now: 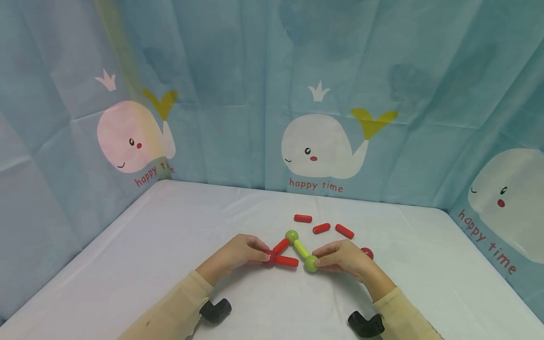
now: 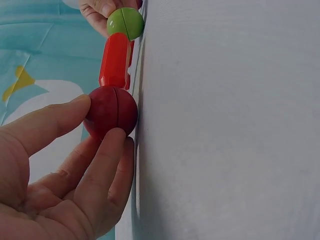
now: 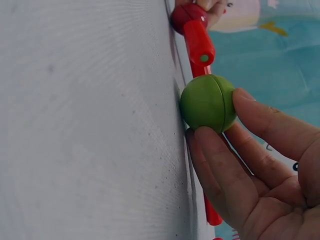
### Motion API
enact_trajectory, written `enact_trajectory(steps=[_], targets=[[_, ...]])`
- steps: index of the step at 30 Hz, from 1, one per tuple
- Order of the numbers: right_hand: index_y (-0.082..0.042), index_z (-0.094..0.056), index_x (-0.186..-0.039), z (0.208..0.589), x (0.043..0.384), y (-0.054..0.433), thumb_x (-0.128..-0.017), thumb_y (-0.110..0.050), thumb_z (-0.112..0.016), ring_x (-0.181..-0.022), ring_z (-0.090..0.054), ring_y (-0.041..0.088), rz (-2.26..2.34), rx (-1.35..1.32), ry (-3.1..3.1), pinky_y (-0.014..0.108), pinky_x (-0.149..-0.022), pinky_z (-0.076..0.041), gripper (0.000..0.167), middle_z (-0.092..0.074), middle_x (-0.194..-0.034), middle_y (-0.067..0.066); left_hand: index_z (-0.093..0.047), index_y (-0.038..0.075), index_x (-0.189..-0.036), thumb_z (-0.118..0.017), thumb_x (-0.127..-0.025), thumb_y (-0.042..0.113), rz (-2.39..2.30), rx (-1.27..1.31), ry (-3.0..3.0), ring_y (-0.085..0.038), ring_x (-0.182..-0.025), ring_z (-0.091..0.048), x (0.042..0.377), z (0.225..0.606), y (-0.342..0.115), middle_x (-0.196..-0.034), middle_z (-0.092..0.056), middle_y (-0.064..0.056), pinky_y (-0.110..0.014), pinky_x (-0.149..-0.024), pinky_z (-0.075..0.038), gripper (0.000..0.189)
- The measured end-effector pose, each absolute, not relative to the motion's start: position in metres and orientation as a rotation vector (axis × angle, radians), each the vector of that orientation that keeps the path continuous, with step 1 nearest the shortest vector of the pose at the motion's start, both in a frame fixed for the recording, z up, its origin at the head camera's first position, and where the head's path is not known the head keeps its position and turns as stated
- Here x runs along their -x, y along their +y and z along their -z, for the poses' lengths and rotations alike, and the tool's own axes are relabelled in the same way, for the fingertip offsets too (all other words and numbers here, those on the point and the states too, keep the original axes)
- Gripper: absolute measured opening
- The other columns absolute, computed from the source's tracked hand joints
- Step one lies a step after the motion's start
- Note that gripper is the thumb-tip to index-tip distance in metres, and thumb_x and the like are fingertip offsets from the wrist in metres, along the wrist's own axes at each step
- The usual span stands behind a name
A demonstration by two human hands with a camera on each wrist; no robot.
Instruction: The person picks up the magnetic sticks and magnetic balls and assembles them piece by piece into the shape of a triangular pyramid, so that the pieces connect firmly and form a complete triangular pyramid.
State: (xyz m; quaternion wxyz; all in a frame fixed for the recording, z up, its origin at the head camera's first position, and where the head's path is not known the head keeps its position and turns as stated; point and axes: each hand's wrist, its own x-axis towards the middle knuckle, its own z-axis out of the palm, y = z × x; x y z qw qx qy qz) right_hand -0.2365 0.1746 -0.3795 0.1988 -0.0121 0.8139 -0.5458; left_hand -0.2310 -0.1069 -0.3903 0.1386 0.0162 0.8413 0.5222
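Note:
My left hand (image 1: 246, 250) pinches a glossy red ball (image 1: 269, 257) between thumb and fingers. From that ball one red rod (image 1: 281, 246) runs to a far green ball (image 1: 292, 235), and a second red rod (image 1: 287, 261) points right. A yellow-green rod (image 1: 301, 249) links the far green ball to a nearer green ball (image 1: 310, 264), which my right hand (image 1: 342, 257) pinches. In the right wrist view, the free end of the second red rod (image 3: 204, 58) faces the camera, apart from the nearer green ball. Together the pieces form a triangle with a gap at that corner.
Three loose red rods, a left one (image 1: 303, 218), a middle one (image 1: 321, 228) and a right one (image 1: 344, 231), lie beyond the hands. Another red ball (image 1: 367, 253) sits partly hidden behind the right hand. Blue whale-print cloth (image 1: 238, 141) walls the white table (image 1: 140, 264).

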Motion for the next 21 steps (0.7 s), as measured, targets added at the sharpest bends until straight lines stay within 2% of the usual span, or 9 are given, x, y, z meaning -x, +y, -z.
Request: enact_trajectory(steps=[21], targets=[[0.001,-0.074,-0.110,0.3770,0.2331,0.1714,-0.084,-0.012,-0.078,-0.088,-0.071,0.012,1.487,0.123,2.298,0.032,-0.083,-0.060,0.029,-0.076,-0.106,0.010,-0.073,0.008,-0.099,-0.080,-0.081,0.016,-1.495,-0.053,2.420,-0.015,-0.084,-0.065,0.2310,0.3905,-0.1028,-0.097,-0.070,-0.003,-0.030,-0.079,-0.058,0.021]])
